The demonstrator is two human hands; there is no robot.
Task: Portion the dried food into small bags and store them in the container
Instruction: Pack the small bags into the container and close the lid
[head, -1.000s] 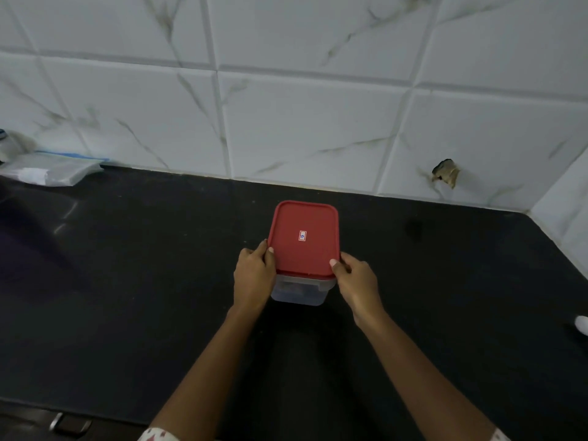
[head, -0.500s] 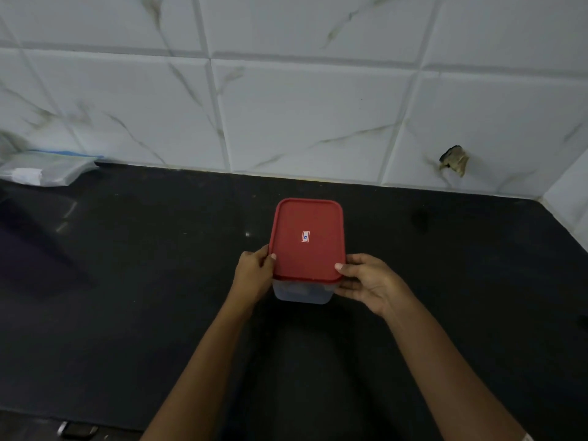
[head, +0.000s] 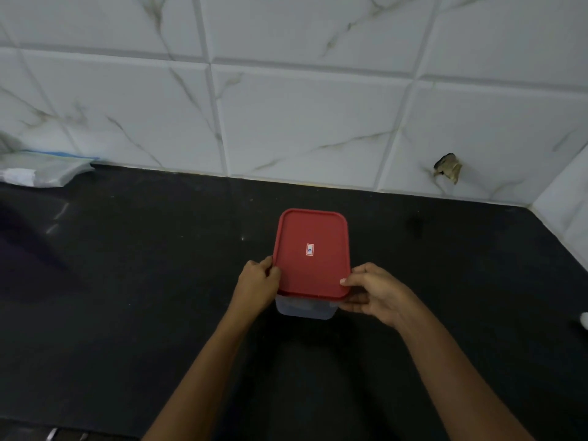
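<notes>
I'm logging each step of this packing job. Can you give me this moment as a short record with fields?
container: clear rectangular plastic container, upright on the black stone countertop
lid: red rectangular plastic lid with a small white sticker, on top of the container
left: left hand grips the lid's near left edge
right: right hand pinches the lid's near right corner, thumb on top
contents: not visible
elsewhere: pile of clear plastic bags at far left, against the white marbled tile wall
</notes>
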